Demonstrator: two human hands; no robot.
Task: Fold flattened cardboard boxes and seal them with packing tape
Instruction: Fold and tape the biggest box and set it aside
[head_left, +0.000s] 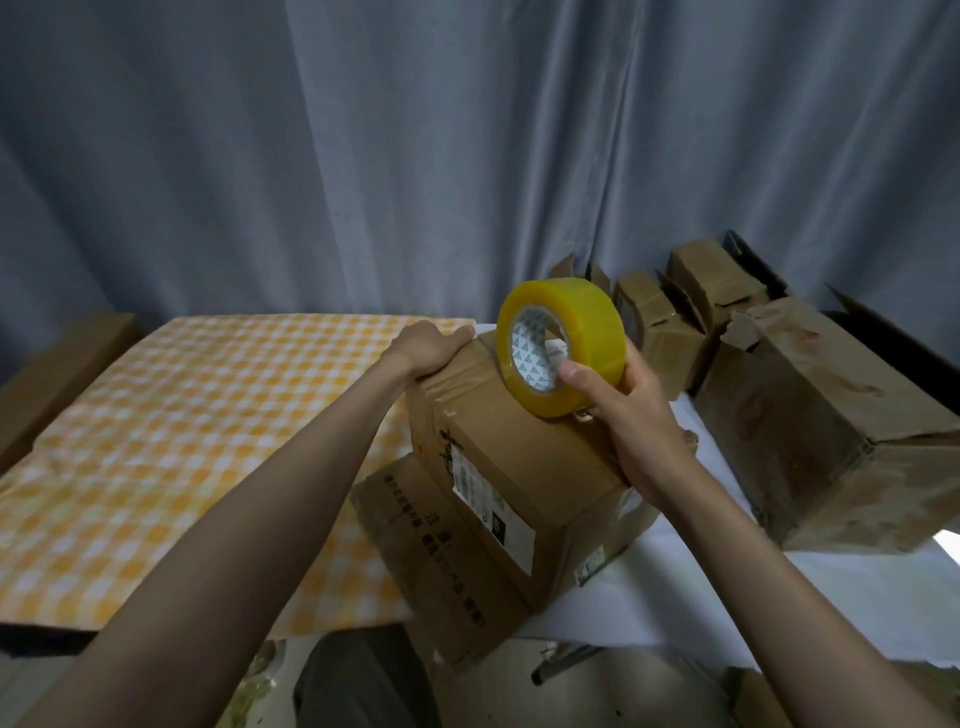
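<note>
A brown cardboard box (524, 457) with a white shipping label on its side stands folded on the table, resting on a flattened cardboard box (431, 545) with printed text. My left hand (428, 345) lies pressed on the box's far top corner, gripping its edge. My right hand (631, 415) holds a yellow roll of packing tape (563, 345) upright on the box's top, thumb at the core's rim. Whether a tape strip runs from the roll to the box is unclear.
An orange-and-white checked cloth (171, 447) covers the table's left part, a white cloth (779, 587) the right. A large worn cardboard box (831, 431) and several smaller folded boxes (691, 306) stand at the right and back. A grey curtain (415, 156) hangs behind.
</note>
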